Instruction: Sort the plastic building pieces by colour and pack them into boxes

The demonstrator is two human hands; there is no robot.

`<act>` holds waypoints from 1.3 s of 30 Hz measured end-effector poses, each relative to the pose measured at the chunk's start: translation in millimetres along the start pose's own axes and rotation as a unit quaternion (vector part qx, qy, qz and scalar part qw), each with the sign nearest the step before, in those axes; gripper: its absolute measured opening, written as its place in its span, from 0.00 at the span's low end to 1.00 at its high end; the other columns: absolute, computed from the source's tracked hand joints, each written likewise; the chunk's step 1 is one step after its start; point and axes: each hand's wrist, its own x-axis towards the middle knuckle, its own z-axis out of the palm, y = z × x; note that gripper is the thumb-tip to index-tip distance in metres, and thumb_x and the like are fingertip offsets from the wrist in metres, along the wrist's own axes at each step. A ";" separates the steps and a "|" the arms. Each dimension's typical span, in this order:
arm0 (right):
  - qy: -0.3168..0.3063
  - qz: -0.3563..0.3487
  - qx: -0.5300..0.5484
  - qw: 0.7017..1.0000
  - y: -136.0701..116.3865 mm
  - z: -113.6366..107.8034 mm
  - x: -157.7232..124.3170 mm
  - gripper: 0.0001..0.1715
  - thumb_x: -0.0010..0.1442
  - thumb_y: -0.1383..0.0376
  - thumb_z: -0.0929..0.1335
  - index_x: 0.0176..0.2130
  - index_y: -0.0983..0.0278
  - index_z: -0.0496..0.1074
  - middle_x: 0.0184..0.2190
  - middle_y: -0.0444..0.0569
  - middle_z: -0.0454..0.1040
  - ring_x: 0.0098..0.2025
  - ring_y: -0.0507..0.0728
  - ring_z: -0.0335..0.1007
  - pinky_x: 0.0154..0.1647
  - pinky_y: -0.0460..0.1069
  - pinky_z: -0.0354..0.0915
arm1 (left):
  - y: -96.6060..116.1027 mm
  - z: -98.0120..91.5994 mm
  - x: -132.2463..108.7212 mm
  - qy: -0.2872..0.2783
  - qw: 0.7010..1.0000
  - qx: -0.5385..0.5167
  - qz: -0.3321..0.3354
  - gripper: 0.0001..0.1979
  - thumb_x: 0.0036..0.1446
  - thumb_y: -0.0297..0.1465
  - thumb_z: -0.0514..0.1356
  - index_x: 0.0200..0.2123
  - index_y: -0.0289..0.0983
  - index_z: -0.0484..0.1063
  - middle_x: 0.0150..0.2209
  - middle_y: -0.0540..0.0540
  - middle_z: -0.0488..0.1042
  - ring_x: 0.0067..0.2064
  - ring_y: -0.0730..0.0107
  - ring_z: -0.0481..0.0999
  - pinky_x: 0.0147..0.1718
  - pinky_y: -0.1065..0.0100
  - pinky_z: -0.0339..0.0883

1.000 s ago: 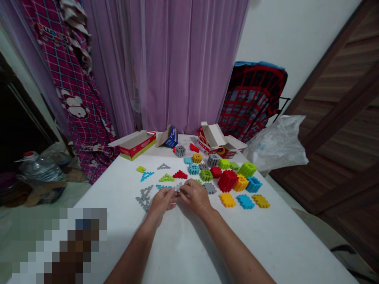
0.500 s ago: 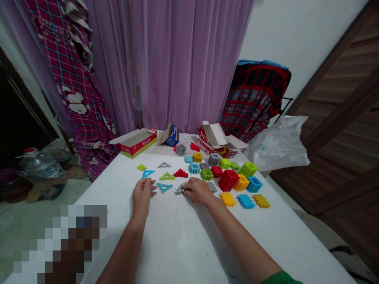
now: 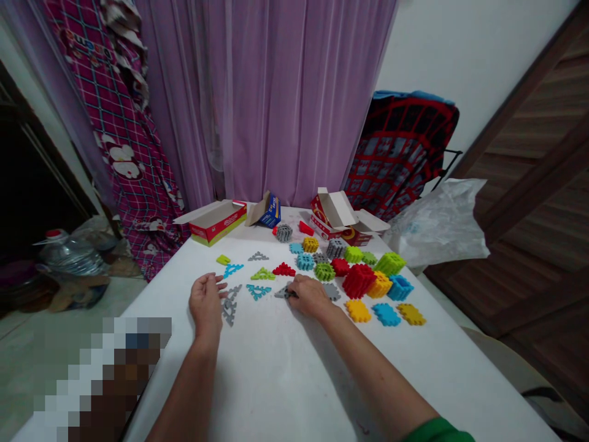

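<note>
My left hand (image 3: 207, 305) is over the left side of the white table, its fingers loosely bent and slightly apart. Right beside its fingertips lies a grey toothed triangle block (image 3: 231, 305); whether they touch it I cannot tell. My right hand (image 3: 309, 296) is closed on a grey block (image 3: 282, 293) low over the tabletop, and its fingers hide part of that block. Between the hands rests a blue triangle block (image 3: 258, 291). Behind it are a lime triangle block (image 3: 262, 274), a red triangle block (image 3: 284, 269), another blue triangle (image 3: 234, 269) and a grey triangle (image 3: 258, 256).
Right of my right hand stand several built-up blocks, among them a red one (image 3: 358, 280) and a blue cube (image 3: 400, 287). Flat square pieces, including a yellow one (image 3: 358, 310), lie in front. Opened boxes (image 3: 218, 222) line the back edge. A plastic bag (image 3: 442, 224) hangs at the right.
My left hand has drawn back to the left, and the grey triangle beside it now shows. The grey block in my right hand sits at a different angle.
</note>
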 end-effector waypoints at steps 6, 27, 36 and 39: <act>0.004 0.038 -0.003 0.999 -4.6 1.4 -3.4 0.16 0.59 0.64 0.66 0.44 0.61 0.79 0.45 0.53 0.76 0.48 0.60 0.72 0.44 0.49 0.63 | -6.8 -10.1 9.6 -0.009 0.993 0.101 0.055 0.11 0.50 0.38 0.59 0.37 0.40 0.73 0.36 0.47 0.79 0.41 0.64 0.78 0.43 0.64 0.71; 0.037 0.012 0.072 0.997 -53.2 -18.4 151.0 0.14 0.58 0.73 0.68 0.43 0.67 0.80 0.48 0.62 0.77 0.54 0.63 0.71 0.54 0.53 0.63 | -39.3 -1.2 4.5 -0.050 0.978 0.193 0.068 0.17 0.52 0.40 0.55 0.43 0.41 0.75 0.39 0.45 0.80 0.37 0.62 0.78 0.39 0.63 0.70; 0.077 0.023 0.359 0.930 -37.8 -18.4 135.7 0.18 0.68 0.59 0.61 0.42 0.65 0.75 0.35 0.49 0.78 0.37 0.53 0.74 0.35 0.46 0.66 | -22.3 5.9 -7.6 -0.064 0.941 0.251 0.218 0.16 0.54 0.42 0.57 0.41 0.42 0.77 0.44 0.40 0.81 0.47 0.51 0.78 0.53 0.51 0.65; 0.072 0.016 0.467 0.881 -35.9 -7.0 104.9 0.26 0.67 0.49 0.58 0.40 0.65 0.72 0.28 0.45 0.73 0.27 0.49 0.68 0.25 0.43 0.60 | -15.5 16.2 -22.0 -0.120 0.950 0.211 0.197 0.17 0.50 0.44 0.62 0.41 0.43 0.78 0.44 0.41 0.81 0.48 0.51 0.78 0.54 0.50 0.65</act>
